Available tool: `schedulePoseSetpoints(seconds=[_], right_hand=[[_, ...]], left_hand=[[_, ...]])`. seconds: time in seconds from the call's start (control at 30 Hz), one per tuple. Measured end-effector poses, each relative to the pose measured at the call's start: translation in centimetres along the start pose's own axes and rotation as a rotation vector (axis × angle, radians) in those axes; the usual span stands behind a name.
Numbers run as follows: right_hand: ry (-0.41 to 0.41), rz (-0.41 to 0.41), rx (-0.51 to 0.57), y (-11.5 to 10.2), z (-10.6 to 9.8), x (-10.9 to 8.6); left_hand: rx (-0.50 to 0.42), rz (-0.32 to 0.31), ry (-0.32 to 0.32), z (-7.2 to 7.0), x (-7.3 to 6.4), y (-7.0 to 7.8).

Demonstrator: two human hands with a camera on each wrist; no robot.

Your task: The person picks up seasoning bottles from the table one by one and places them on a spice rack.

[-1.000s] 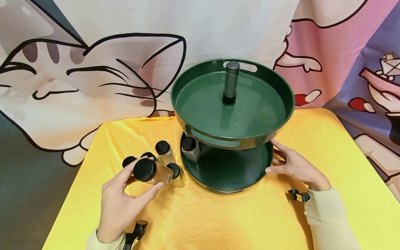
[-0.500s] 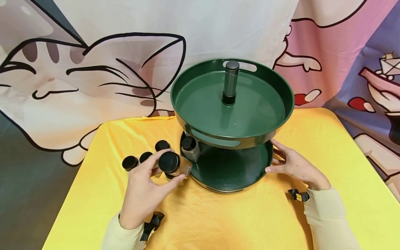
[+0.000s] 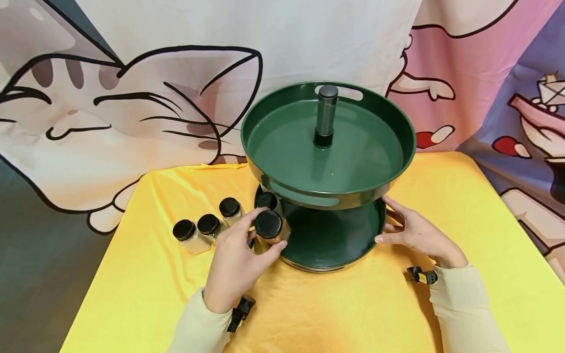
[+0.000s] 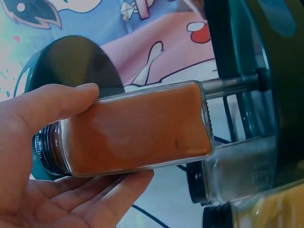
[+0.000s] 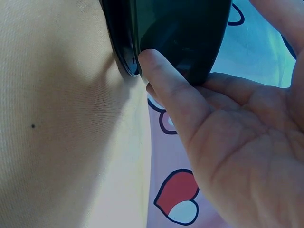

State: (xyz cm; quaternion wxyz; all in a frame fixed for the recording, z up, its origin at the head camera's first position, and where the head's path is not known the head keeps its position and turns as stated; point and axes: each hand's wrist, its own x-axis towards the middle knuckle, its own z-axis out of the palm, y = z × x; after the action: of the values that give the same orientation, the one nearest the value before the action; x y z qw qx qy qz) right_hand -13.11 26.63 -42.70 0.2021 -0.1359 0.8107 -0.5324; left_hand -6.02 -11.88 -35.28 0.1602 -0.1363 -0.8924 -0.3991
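Observation:
My left hand [image 3: 236,257] grips a square glass spice jar [image 3: 270,225] with a black lid, thumb on one side and fingers on the other. Orange-brown powder fills the jar [image 4: 137,130] in the left wrist view, where it lies tilted in the grasp. It hovers at the left front rim of the green lower tray [image 3: 326,252] of a two-tier stand. Inside that tray, at the left, a greyish jar [image 3: 267,200] is partly hidden. At the stand's right side my right hand [image 3: 415,235] holds the lower tray's rim between thumb [image 5: 166,78] and fingers.
Left of the stand, several black-lidded jars [image 3: 192,238] stand on the yellow cloth [image 3: 318,314]; one is mostly behind my left hand. The green upper tray [image 3: 282,152] overhangs the lower one, with a central post [image 3: 326,115] rising through it. A printed curtain [image 3: 185,108] hangs behind.
My left hand has carried the orange-brown jar rightward, from above the other jars to the lower tray's rim, and the jar has turned more upright. The right hand and stand look unmoved.

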Motion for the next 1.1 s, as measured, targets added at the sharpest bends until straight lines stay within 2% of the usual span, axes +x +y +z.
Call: schedulePoseSetpoints(seconds=[0.17,0.33,0.57,0.77,1.1], right_hand=[[0.001,0.001,-0.017,0.2,0.0,0.0],[-0.003,0.012,0.005,0.2,0.0,0.0],[-0.008,0.006,0.027,0.1,0.1,0.0],[-0.011,0.004,0.031,0.1,0.1,-0.1],[-0.005,0.003,-0.010,0.3,0.1,0.0]], left_hand=[[0.046,0.002,0.004,1.0,0.1,0.3],[0.030,-0.043,-0.003,1.9,0.1,0.6],[0.021,-0.072,-0.020,3.4,0.2,0.9],[0.045,-0.106,-0.038,4.5,0.1,0.7],[0.019,-0.176,-0.057,5.9,-0.2,0.0]])
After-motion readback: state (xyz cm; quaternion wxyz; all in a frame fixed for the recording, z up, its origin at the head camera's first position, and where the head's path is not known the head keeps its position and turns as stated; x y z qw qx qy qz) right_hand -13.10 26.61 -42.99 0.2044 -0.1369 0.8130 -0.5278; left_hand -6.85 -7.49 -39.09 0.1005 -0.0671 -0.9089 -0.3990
